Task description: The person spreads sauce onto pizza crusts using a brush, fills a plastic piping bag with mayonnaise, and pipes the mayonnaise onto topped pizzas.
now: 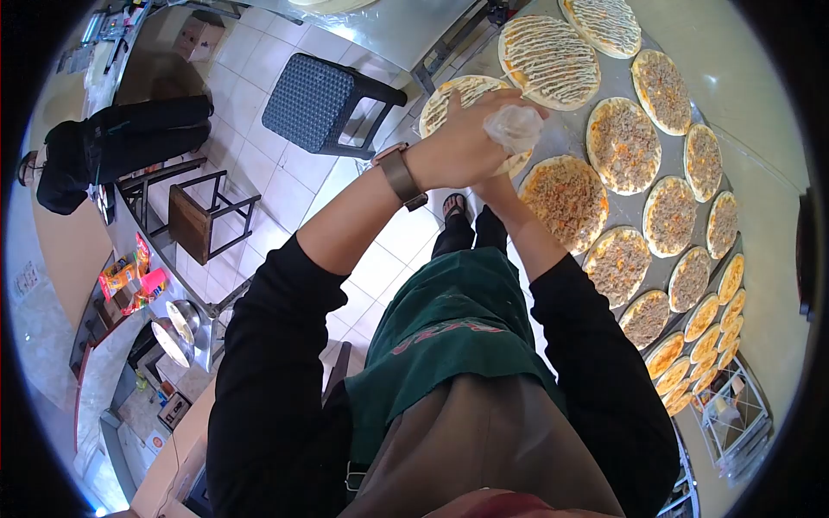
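Observation:
My left hand (462, 147), with a watch on its wrist, is closed around a clear plastic piping bag. The bag's bunched, whitish end (515, 128) sticks out beside the knuckles. My right hand comes in from the right and lies mostly hidden beneath the left one; only its wrist (498, 192) shows, so its fingers cannot be made out. Directly under both hands is a round flatbread pizza (445, 101) with pale sauce stripes, partly covered. Two more striped pizzas (549, 63) (603, 24) lie just beyond. Close by on the right sits a pizza with crumbly brown topping (564, 205).
Several crumbly-topped pizzas (623, 145) and smaller orange-topped ones (701, 318) cover the metal table (566, 134). A dark plastic stool (311, 104) and a wooden chair (192, 223) stand on the tiled floor. Another person (95, 151) in black is at the left counter, near metal bowls (173, 341).

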`<action>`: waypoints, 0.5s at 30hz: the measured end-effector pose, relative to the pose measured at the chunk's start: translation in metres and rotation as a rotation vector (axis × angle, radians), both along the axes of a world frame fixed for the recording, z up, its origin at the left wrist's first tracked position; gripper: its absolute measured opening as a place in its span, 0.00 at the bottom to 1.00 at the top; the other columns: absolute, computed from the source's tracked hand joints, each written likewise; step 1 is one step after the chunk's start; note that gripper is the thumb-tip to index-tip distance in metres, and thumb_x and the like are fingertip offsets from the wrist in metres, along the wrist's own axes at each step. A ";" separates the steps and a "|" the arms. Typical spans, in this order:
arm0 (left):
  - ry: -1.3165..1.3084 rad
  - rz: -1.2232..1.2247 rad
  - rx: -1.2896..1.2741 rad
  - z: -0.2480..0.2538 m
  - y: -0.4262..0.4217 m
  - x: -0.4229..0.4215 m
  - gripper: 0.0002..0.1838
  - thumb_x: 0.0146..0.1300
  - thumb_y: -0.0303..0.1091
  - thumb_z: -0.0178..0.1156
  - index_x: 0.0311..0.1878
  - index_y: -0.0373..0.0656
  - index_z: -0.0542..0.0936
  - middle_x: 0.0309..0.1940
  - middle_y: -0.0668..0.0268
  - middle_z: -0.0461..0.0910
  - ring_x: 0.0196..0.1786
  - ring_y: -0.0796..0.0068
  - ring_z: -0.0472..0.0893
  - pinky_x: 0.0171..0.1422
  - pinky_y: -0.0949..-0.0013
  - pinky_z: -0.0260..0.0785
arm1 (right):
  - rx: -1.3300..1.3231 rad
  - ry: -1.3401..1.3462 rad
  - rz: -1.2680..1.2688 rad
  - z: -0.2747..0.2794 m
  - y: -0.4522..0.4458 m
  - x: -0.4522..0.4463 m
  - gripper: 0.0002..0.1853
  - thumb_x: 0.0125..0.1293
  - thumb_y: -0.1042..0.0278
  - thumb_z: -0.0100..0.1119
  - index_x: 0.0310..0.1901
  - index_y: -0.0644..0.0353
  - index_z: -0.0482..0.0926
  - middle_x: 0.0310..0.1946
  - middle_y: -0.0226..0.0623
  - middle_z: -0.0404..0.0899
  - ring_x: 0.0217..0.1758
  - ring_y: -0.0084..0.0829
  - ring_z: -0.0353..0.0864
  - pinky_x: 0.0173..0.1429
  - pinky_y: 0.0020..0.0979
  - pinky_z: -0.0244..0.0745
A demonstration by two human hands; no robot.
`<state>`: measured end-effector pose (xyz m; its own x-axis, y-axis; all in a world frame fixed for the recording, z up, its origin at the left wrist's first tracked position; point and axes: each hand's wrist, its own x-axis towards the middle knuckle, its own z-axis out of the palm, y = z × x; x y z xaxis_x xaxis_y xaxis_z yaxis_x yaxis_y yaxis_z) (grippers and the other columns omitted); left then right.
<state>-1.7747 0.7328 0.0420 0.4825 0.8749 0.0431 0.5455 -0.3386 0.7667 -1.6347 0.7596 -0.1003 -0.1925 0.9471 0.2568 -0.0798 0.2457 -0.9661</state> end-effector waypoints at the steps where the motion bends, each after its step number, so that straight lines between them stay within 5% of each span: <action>1: -0.068 -0.002 -0.084 -0.004 -0.001 -0.001 0.17 0.66 0.38 0.47 0.58 0.55 0.70 0.57 0.70 0.71 0.65 0.70 0.63 0.67 0.42 0.41 | 0.010 -0.012 -0.023 -0.001 -0.005 -0.002 0.10 0.65 0.69 0.50 0.46 0.62 0.74 0.40 0.36 0.78 0.43 0.28 0.79 0.45 0.28 0.75; 5: -0.173 0.006 0.054 -0.004 0.028 0.018 0.16 0.67 0.39 0.48 0.57 0.54 0.71 0.56 0.69 0.71 0.62 0.67 0.65 0.69 0.51 0.44 | -0.016 -0.001 0.068 0.013 0.018 0.019 0.09 0.64 0.71 0.51 0.45 0.62 0.75 0.41 0.36 0.78 0.43 0.28 0.78 0.45 0.29 0.74; 7: -0.118 0.023 0.060 -0.007 0.025 0.020 0.15 0.67 0.38 0.48 0.56 0.53 0.72 0.56 0.67 0.71 0.62 0.67 0.66 0.69 0.56 0.47 | -0.002 -0.340 0.088 0.004 0.025 0.029 0.10 0.64 0.71 0.52 0.45 0.62 0.74 0.41 0.36 0.78 0.44 0.27 0.78 0.45 0.29 0.74; 9: -0.105 -0.023 0.356 -0.009 0.014 0.015 0.15 0.67 0.36 0.48 0.57 0.50 0.71 0.56 0.65 0.71 0.62 0.67 0.67 0.69 0.56 0.47 | 0.252 -0.390 -0.059 -0.030 0.013 0.015 0.08 0.64 0.70 0.52 0.43 0.62 0.75 0.38 0.34 0.79 0.40 0.26 0.79 0.41 0.27 0.75; 10: -0.170 0.006 -0.027 0.004 0.004 0.010 0.16 0.67 0.34 0.48 0.57 0.48 0.70 0.56 0.64 0.72 0.61 0.68 0.67 0.71 0.59 0.46 | 0.188 -0.311 -0.035 -0.029 0.015 0.014 0.08 0.64 0.70 0.52 0.43 0.62 0.75 0.38 0.34 0.79 0.40 0.26 0.79 0.41 0.27 0.75; 15: -0.250 -0.006 -0.108 -0.006 0.008 0.011 0.17 0.66 0.37 0.49 0.57 0.46 0.70 0.54 0.65 0.73 0.62 0.68 0.68 0.70 0.61 0.48 | -0.152 0.081 0.077 -0.028 0.007 0.016 0.08 0.64 0.71 0.51 0.42 0.62 0.75 0.36 0.33 0.79 0.38 0.26 0.79 0.39 0.28 0.75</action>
